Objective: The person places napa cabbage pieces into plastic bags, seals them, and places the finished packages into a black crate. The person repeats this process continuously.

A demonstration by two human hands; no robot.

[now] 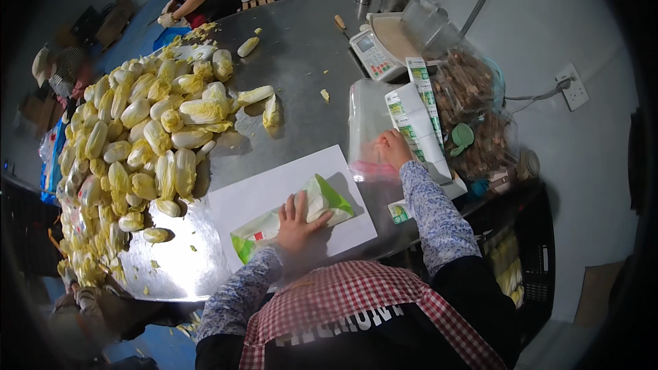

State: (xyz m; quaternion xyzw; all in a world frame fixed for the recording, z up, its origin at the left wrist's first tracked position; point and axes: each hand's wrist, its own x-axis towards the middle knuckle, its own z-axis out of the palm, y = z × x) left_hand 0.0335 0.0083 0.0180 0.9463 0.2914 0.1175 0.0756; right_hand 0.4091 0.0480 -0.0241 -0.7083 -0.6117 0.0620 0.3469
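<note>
Cabbage pile (137, 144): heaped on the metal table (301, 48), well left of both hands.
White sheet (274, 192): flat under the bagged cabbage.
Bagged cabbage (301, 216): lying on its side, directly beneath the left fingers.
Left hand (296, 223): palm down, fingers spread flat on the bag, pressing, not gripping.
Right hand (395, 148): fingers curled onto a stack of clear bags (369, 130); grip unclear.
Label strips (415, 120): just right of the right fingers.
Scale (373, 51): well beyond them.

Evenly lit from above, strong glare on steel table (179, 260); dark, curved fisheye corners, slightly soft detail.
</note>
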